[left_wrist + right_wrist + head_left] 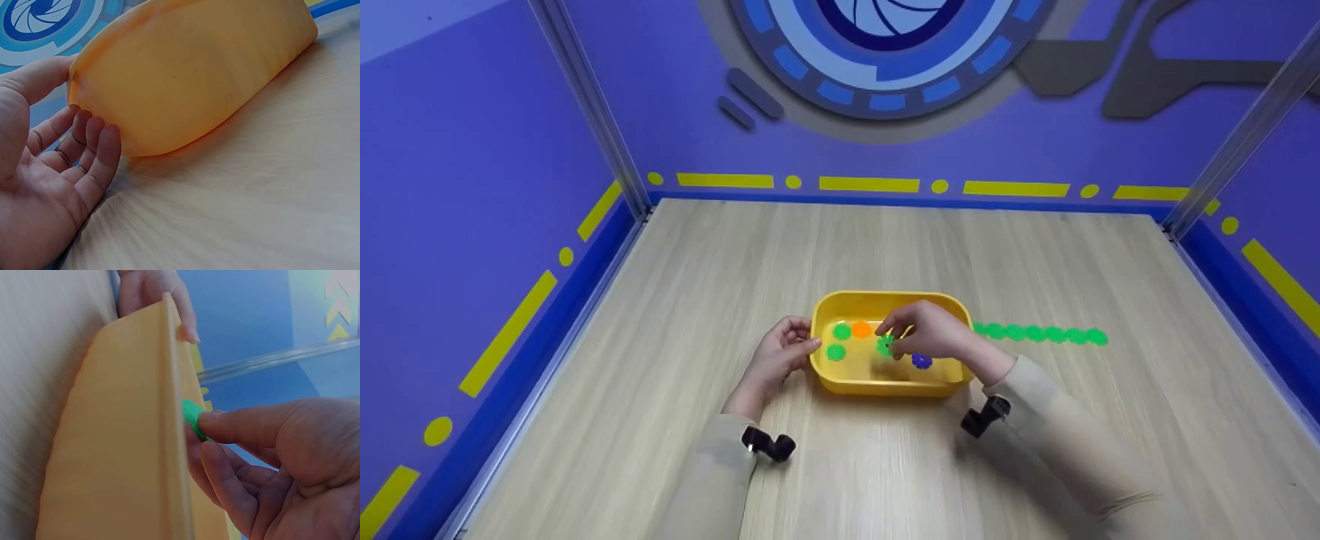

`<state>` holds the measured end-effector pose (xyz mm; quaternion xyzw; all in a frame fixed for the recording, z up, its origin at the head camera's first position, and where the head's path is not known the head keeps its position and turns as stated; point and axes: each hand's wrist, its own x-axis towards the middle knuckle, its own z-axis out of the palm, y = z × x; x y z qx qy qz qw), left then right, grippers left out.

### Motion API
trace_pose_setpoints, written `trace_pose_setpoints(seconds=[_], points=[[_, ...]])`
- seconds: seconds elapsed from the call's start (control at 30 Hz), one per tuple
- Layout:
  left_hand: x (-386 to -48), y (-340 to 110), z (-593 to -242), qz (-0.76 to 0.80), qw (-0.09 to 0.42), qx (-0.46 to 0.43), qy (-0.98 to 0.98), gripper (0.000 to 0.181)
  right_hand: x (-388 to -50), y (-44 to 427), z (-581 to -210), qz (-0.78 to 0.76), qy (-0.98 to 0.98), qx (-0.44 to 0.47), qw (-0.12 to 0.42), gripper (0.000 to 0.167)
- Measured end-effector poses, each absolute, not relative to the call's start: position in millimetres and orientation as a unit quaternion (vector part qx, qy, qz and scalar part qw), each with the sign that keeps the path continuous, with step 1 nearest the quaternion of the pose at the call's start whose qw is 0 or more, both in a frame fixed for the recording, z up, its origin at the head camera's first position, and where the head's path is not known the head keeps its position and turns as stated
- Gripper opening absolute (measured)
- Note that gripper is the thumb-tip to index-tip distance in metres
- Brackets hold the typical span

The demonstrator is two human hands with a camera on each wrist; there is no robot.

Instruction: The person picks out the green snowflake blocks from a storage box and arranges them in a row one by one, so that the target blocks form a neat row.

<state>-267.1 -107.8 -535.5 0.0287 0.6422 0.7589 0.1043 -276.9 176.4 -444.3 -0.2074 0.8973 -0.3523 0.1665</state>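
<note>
Over the yellow bin (896, 388) gripped by left fingers (107, 149), a notched green disc (884, 346) pinched by right fingers (222, 481)

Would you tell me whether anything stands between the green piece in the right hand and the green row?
Yes: the yellow tub does, its right wall standing between the green piece and the green row.

No readable text, folks
Can't make out any letters, numbers or brands. Closest thing is wall (675, 142) signs: an aperture-style emblem (885, 19) beyond the counter's (735, 255) far edge, and stacked arrowheads (340, 310) in the right wrist view.
</note>
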Motion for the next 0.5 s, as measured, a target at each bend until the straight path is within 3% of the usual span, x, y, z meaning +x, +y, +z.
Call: trace_pose_setpoints(seconds=[0.5], points=[[-267,-108,-535,0.755,0.104,0.020,0.647,0.036,-267,224,-434,-0.443,0.866,-0.146,0.179,0.031]])
